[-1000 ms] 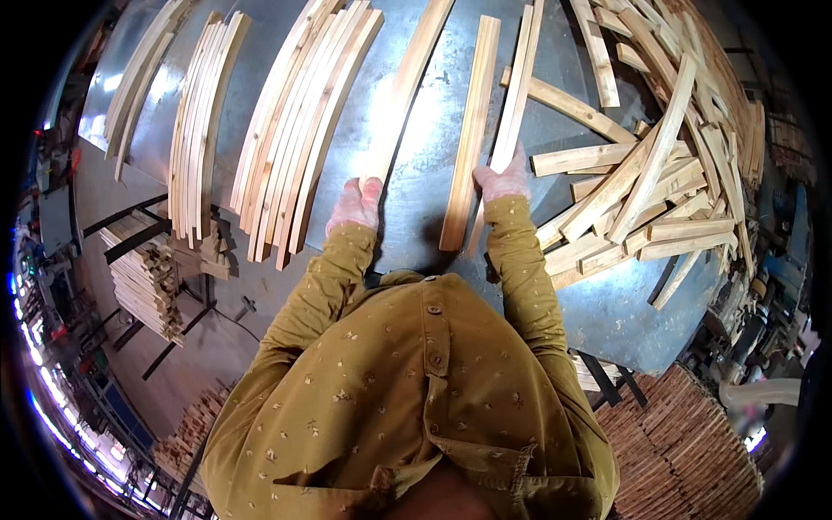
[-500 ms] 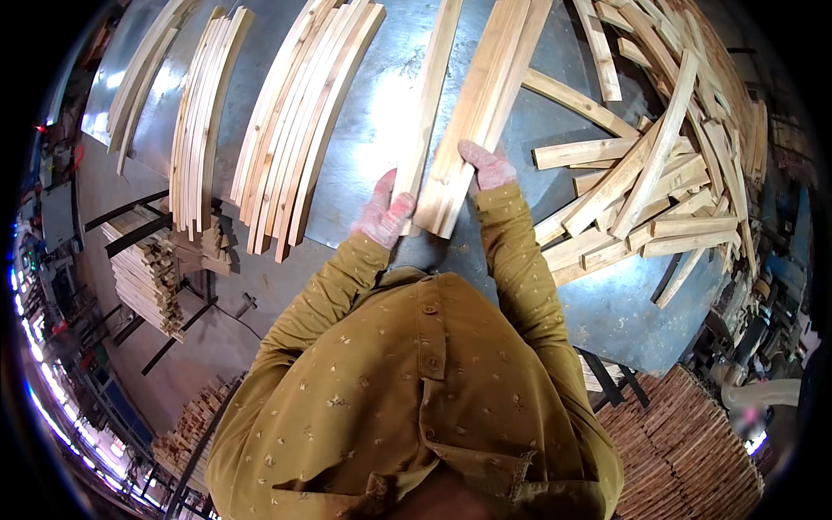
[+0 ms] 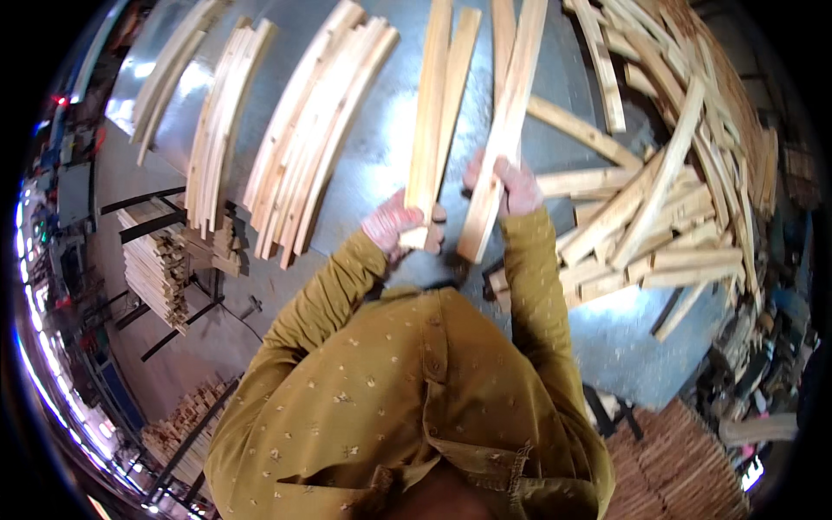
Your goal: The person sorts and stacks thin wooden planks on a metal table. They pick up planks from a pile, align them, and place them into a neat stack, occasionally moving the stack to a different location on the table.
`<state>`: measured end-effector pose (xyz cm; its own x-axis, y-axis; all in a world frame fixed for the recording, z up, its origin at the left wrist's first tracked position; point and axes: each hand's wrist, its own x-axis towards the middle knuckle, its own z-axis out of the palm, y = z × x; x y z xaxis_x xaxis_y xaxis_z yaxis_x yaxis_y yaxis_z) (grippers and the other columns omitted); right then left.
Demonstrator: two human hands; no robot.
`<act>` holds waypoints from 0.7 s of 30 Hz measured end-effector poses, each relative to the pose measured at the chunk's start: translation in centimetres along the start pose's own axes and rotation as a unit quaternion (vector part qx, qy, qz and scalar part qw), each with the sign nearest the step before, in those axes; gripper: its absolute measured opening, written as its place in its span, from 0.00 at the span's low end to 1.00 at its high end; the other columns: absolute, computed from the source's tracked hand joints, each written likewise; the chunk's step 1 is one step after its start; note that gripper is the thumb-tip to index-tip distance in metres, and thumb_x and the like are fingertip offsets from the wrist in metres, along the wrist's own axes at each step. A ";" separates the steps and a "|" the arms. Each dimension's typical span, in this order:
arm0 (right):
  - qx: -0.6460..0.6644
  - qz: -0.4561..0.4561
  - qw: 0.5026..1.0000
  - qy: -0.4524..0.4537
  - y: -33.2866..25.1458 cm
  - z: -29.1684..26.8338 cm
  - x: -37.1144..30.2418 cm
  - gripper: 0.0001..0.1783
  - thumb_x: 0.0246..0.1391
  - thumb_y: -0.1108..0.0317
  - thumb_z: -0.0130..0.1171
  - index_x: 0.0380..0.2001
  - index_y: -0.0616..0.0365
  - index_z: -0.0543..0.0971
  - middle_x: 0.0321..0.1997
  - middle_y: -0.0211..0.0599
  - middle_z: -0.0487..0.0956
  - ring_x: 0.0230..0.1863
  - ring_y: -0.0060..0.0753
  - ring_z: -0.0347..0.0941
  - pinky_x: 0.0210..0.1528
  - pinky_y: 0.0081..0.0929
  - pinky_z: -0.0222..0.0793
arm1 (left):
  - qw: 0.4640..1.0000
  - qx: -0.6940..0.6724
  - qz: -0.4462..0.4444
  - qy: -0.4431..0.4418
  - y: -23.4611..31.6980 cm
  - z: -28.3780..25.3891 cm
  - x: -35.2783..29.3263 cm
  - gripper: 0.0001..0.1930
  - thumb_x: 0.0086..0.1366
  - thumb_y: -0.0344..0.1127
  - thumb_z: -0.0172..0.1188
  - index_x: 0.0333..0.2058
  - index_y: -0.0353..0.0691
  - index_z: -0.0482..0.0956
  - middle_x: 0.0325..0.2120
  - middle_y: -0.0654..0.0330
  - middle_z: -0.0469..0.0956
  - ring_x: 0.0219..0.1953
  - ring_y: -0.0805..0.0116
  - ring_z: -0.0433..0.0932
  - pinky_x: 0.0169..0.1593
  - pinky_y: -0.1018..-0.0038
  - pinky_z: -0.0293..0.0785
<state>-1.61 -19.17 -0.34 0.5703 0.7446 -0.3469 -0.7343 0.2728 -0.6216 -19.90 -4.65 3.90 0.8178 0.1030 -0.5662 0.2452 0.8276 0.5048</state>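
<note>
My left hand is closed around the near end of a pale wooden strip, with its fingertips curled past the strip's far edge. A second narrow strip lies against that one on its right, its near end partly hidden by the first. To the right, my right hand grips another wooden strip close to its near end, which tilts toward me. Behind it shows one more strip; whether my right hand holds this one too I cannot tell.
Neat rows of strips lie left on the metal table, with smaller bundles further left. A jumbled heap of wood pieces covers the right side. Stacked wood stands off the left edge, and a large stack at lower right.
The strips that lay together under my right hand have separated. One now rests beside the strip in my left hand, and my right hand has shifted slightly right and toward me.
</note>
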 end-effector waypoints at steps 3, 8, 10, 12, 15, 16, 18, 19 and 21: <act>-0.159 -0.045 0.986 0.012 0.8 -2.1 -0.3 0.20 0.60 0.62 0.54 0.47 0.69 0.72 0.37 0.44 0.78 0.36 0.35 0.77 0.39 0.32 0.77 | 0.998 0.027 0.033 -0.037 3.0 0.9 -0.5 0.38 0.55 0.47 0.70 0.58 0.33 0.64 0.39 0.50 0.79 0.32 0.60 0.82 0.31 0.67 0.84; -0.177 -0.045 0.972 0.148 4.4 -1.7 -0.2 0.18 0.58 0.65 0.59 0.48 0.62 0.69 0.34 0.37 0.75 0.32 0.30 0.74 0.36 0.28 0.75 | 0.955 0.238 0.174 -0.017 18.1 -2.9 4.9 0.33 0.60 0.46 0.64 0.59 0.37 0.64 0.37 0.53 0.79 0.35 0.61 0.80 0.36 0.67 0.82; -0.208 -0.035 0.975 0.068 5.8 -3.6 0.6 0.17 0.58 0.66 0.59 0.47 0.57 0.68 0.33 0.34 0.73 0.31 0.26 0.71 0.34 0.28 0.73 | 0.830 0.487 0.167 0.213 26.9 -2.4 6.5 0.27 0.65 0.42 0.59 0.59 0.39 0.65 0.46 0.50 0.78 0.43 0.59 0.80 0.46 0.69 0.77; -0.150 -0.034 0.982 0.109 7.1 -0.9 0.9 0.19 0.59 0.69 0.56 0.52 0.55 0.65 0.35 0.32 0.72 0.31 0.26 0.70 0.33 0.29 0.72 | 0.735 0.587 0.054 0.334 32.8 -11.8 11.5 0.27 0.66 0.46 0.56 0.58 0.38 0.65 0.51 0.50 0.76 0.49 0.58 0.77 0.49 0.67 0.75; -0.167 -0.058 0.975 0.133 7.7 0.2 0.8 0.25 0.58 0.74 0.53 0.59 0.55 0.62 0.39 0.34 0.73 0.34 0.27 0.71 0.35 0.28 0.74 | 0.562 0.731 -0.041 0.385 38.6 -14.6 18.1 0.27 0.68 0.50 0.53 0.57 0.36 0.65 0.53 0.48 0.74 0.53 0.54 0.75 0.51 0.62 0.74; -0.158 -0.050 0.973 0.163 7.9 1.2 0.5 0.28 0.56 0.76 0.53 0.60 0.55 0.61 0.39 0.35 0.73 0.33 0.28 0.72 0.35 0.26 0.74 | 0.552 0.745 0.012 0.374 40.5 -15.6 20.1 0.26 0.68 0.51 0.52 0.55 0.36 0.66 0.55 0.44 0.71 0.55 0.51 0.73 0.52 0.59 0.73; -0.115 -0.030 0.973 0.200 8.0 2.4 1.8 0.32 0.55 0.78 0.52 0.63 0.56 0.60 0.42 0.37 0.73 0.35 0.31 0.73 0.37 0.26 0.75 | 0.473 0.769 0.033 0.430 44.7 -11.0 24.2 0.23 0.70 0.50 0.48 0.54 0.39 0.69 0.56 0.44 0.70 0.56 0.53 0.72 0.52 0.59 0.74; -0.082 -0.001 0.974 0.213 7.5 3.1 2.1 0.32 0.55 0.78 0.52 0.64 0.57 0.59 0.44 0.38 0.73 0.37 0.33 0.74 0.39 0.28 0.76 | 0.438 0.777 0.077 0.445 46.8 -11.5 26.7 0.24 0.69 0.50 0.49 0.54 0.39 0.68 0.55 0.44 0.71 0.56 0.53 0.73 0.52 0.59 0.74; -0.072 0.064 0.967 0.236 5.7 5.7 2.6 0.31 0.58 0.76 0.53 0.64 0.59 0.58 0.48 0.42 0.74 0.43 0.37 0.75 0.46 0.32 0.76 | 0.423 0.771 0.176 0.442 50.5 -14.1 30.6 0.26 0.67 0.51 0.52 0.56 0.39 0.67 0.54 0.44 0.72 0.55 0.53 0.73 0.53 0.58 0.73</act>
<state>-6.42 -12.20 -0.74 0.6070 0.3974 -0.6882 -0.7706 0.0827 -0.6319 10.16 48.01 2.91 0.5988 0.7997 0.0435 0.7941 -0.6000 0.0974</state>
